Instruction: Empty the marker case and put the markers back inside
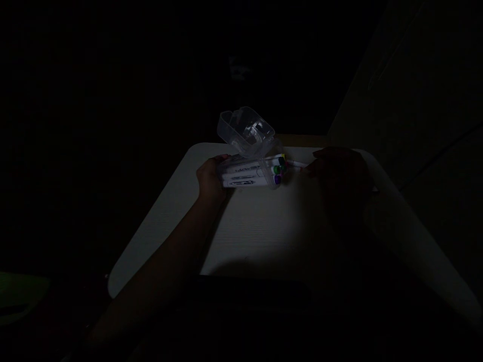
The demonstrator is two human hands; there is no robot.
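My left hand (211,181) is wrapped round the closed end of a clear plastic marker case (267,173), which lies on its side. Its clear lid (247,130) is swung up and back on the hinge. Several white markers (239,176) with dark print lie inside, and their green, yellow and purple ends face right at the case's mouth. In deep shadow to the right, my right hand (335,171) has its fingertips closed on the end of a white marker (298,164), which points toward that mouth. Most of the right hand's fingers are too dark to make out.
The room is very dark. A white table (256,226) with rounded corners lies under both hands. A pale wall (426,100) rises at the right, with a dark cable across it. Something green (22,291) shows at the lower left.
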